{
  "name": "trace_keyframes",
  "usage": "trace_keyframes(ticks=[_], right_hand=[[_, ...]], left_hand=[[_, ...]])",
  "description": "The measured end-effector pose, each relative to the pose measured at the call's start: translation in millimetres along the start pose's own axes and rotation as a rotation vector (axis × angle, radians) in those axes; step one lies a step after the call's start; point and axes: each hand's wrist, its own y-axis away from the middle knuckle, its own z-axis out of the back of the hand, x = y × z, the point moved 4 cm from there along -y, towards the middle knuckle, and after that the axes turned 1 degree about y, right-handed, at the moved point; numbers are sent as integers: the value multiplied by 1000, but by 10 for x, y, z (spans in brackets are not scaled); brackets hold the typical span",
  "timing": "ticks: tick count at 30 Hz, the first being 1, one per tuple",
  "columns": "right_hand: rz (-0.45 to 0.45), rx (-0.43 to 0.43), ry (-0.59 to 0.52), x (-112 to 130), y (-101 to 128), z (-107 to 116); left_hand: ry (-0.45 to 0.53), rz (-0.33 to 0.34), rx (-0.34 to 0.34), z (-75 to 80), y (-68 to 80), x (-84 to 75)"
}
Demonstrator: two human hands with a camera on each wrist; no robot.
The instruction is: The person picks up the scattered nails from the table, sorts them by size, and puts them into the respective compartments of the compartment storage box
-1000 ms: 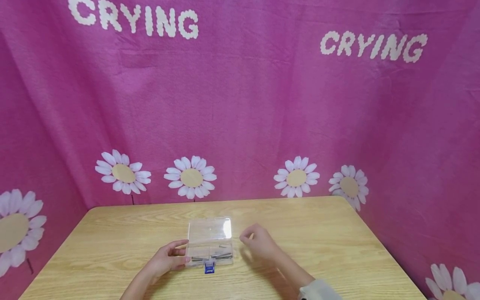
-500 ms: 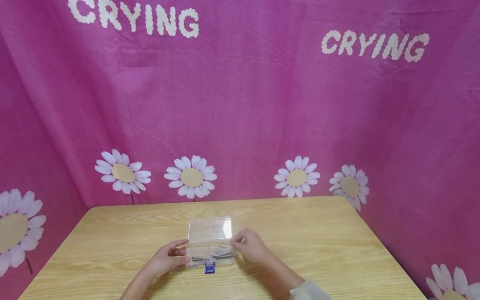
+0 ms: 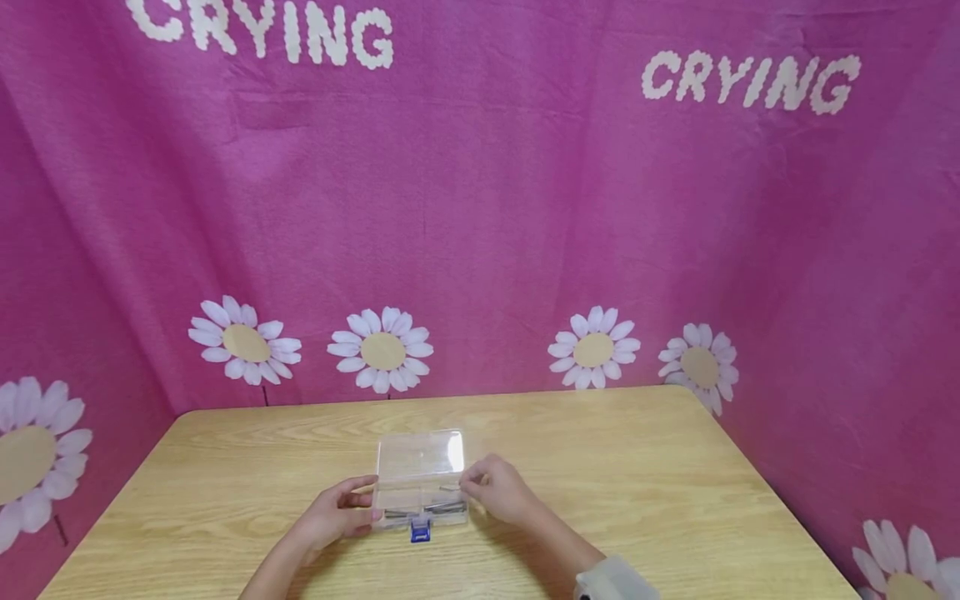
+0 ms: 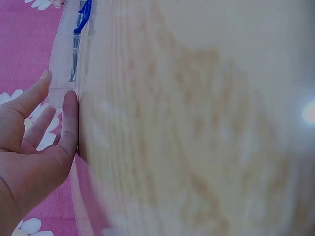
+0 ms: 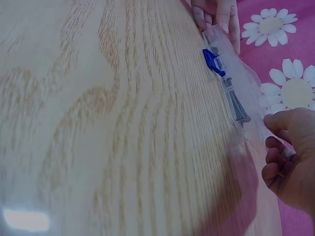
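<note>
A small clear plastic box (image 3: 400, 497) with a blue latch (image 3: 420, 532) lies on the table, its clear lid (image 3: 414, 454) raised at the back. Several thin dark metal pins with flat heads (image 5: 236, 105) lie in the front compartments. One short thin pin (image 3: 448, 489) shows at the rear right. My left hand (image 3: 330, 518) steadies the box's left end, thumb at the front corner and fingers, mostly straight, toward the back. My right hand (image 3: 501, 492) is at the right wall with thumb and index tips together, other fingers curled; I cannot tell whether the tips grip the short pin.
A light wood-grain table (image 3: 622, 500) with rounded far corners carries the box. Behind and beside it hangs a pink cloth (image 3: 480, 250) with white daisies and lettering.
My right hand has come in from the right to the box's right wall, its tips now by the short pin. The left hand and the box keep their places; the view tilts down slightly.
</note>
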Motion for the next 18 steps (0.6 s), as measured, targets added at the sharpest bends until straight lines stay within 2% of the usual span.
trace_keyframes(ticks=[7, 12, 15, 18], right_hand=[[-25, -16, -13, -35, -11, 51], [-48, -45, 18, -82, 4, 213], [-34, -73, 176, -98, 28, 359], [-4, -127, 396, -92, 47, 519]], left_hand=[[-14, 8, -33, 6, -20, 14], [0, 15, -25, -2, -24, 9], [-2, 34, -49, -13, -17, -30], [-73, 20, -126, 8, 1, -118]])
